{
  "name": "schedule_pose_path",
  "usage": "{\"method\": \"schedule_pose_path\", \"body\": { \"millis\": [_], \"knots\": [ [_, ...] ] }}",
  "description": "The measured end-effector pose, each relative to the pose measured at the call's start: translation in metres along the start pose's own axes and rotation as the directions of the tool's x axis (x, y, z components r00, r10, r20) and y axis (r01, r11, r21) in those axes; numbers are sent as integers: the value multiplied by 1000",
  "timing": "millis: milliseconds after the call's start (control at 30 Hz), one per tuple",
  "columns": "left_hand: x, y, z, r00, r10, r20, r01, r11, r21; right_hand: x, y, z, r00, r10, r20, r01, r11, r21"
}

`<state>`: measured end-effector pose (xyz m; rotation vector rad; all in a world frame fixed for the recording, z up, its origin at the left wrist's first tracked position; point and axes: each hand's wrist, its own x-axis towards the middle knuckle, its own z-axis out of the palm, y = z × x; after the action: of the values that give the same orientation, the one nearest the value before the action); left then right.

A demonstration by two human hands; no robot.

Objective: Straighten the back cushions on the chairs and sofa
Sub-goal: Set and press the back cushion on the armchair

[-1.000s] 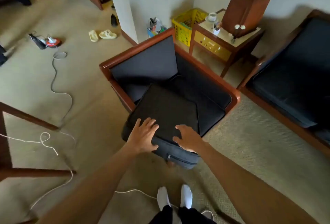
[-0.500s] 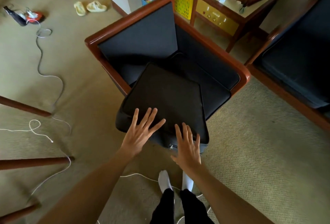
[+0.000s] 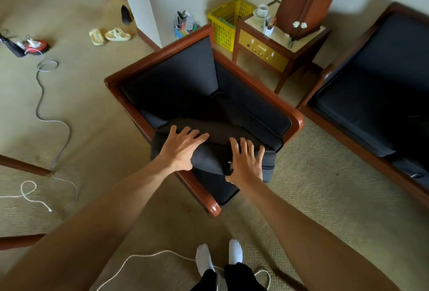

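Note:
A wooden-framed armchair (image 3: 162, 58) with dark upholstery stands in front of me. A loose dark back cushion (image 3: 209, 158) stands tilted at the chair's near side, its zip facing me. My left hand (image 3: 180, 149) lies over the cushion's top edge with fingers spread. My right hand (image 3: 246, 163) presses flat against its near face beside the zip pull, fingers apart. Neither hand closes around the cushion. To the right is a sofa (image 3: 371, 95) with dark cushions, only partly in view.
A side table (image 3: 262, 49) with a wooden lamp base (image 3: 304, 5) and a cup stands between chair and sofa, a yellow basket (image 3: 225, 21) behind it. A grey cable (image 3: 53, 123) and white cord (image 3: 144, 258) trail over the carpet. Wooden furniture legs (image 3: 23, 165) are at left.
The cushion lay flat across the seat, overhanging the front; now it is tipped up on edge at the chair's near side. Both hands have moved onto its top edge and near face.

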<state>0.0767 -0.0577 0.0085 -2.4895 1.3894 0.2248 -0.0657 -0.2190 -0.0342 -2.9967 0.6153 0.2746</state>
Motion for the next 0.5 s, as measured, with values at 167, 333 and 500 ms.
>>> {"method": "schedule_pose_path", "body": {
  "millis": [167,333,500],
  "knots": [
    [27,-12,-26,999,-38,-31,36,998,-44,46,27,-34,996,-86,30,86,996,2],
    [56,-43,-52,967,-229,-115,215,969,-123,111,60,-70,987,-153,42,149,986,74],
    [96,-80,-65,926,-371,-70,319,868,-381,186,87,-107,970,-217,106,199,967,157]
  ]
}}
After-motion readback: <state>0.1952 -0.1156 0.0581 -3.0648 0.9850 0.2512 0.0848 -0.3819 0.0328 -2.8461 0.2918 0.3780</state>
